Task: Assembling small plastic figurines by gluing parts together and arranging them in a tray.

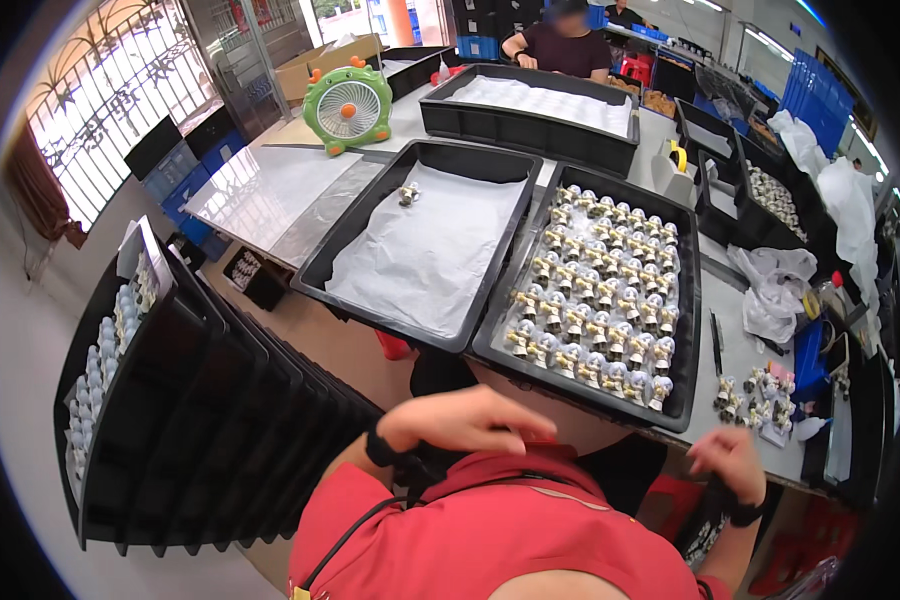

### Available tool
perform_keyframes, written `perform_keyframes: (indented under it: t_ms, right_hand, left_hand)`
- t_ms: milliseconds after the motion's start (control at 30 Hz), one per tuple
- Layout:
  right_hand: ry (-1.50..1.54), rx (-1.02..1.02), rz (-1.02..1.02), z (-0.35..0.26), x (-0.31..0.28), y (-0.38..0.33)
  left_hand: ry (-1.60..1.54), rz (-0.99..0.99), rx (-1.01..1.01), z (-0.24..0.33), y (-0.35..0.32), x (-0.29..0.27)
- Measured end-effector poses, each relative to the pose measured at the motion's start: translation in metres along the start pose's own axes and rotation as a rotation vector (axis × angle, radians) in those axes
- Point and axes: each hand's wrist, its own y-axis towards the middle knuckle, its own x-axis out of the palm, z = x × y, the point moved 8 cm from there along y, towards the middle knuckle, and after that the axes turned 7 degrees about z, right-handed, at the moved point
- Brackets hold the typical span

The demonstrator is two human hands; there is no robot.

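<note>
My left hand [470, 420] hangs in front of my red shirt, short of the table edge, its fingers loosely stretched and nothing seen in them. To the right, my right hand [730, 462] is at the table's front edge, fingers slightly bent and apart, with no object visible in it. Nearest to it is a loose group of small figurines [760, 400] on the table. A black tray [482, 352] ahead holds rows of small white-and-gold figurines [600, 285]. Left of that, another black tray [305, 272] lined with white paper [420, 260] carries a single figurine [408, 194] near its far left corner.
Stacked black trays [220, 400] stand at my left, the top one holding figurines. A green fan [348, 108], a long paper-lined tray [530, 128] and a tape dispenser [676, 165] are farther back. Plastic bags [775, 285] lie at right. Across the table sits a person [567, 45].
</note>
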Motion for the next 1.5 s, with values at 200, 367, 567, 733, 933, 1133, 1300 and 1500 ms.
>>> perform_keyframes:
  t_ms: [200, 367, 567, 733, 933, 1133, 1300, 1500]
  right_hand:
    - [-0.095, -0.208, 0.44, -0.015, -0.045, 0.075]
    - [0.038, -0.136, 0.262, -0.006, -0.029, 0.119]
    - [-0.079, -0.176, 0.286, -0.019, -0.025, 0.118]
    - [-0.108, -0.171, 0.283, -0.033, -0.029, 0.11]
    - [-0.772, -0.159, 0.227, -0.077, -0.054, 0.134]
    - [-0.605, -0.694, 0.326, -0.18, 0.001, 0.25]
    - [-0.983, -0.639, 0.433, -0.17, 0.044, 0.337]
    - [-0.98, -0.58, 0.231, -0.148, 0.059, 0.365]
  left_hand:
    - [0.527, 0.824, -0.158, 0.007, -0.01, -0.118]
    - [0.993, 0.375, -0.672, -0.053, 0.052, -0.163]
    - [0.955, 0.357, -0.574, -0.085, 0.069, -0.158]
    - [1.036, 0.248, -0.467, -0.069, 0.07, -0.138]
    - [0.842, 0.004, -0.404, -0.048, 0.066, -0.14]
    - [0.804, 0.219, -0.135, -0.021, 0.064, -0.178]
    - [0.281, 0.237, -0.204, -0.035, 0.073, -0.187]
    - [-0.323, 0.347, -0.256, -0.065, 0.097, -0.182]
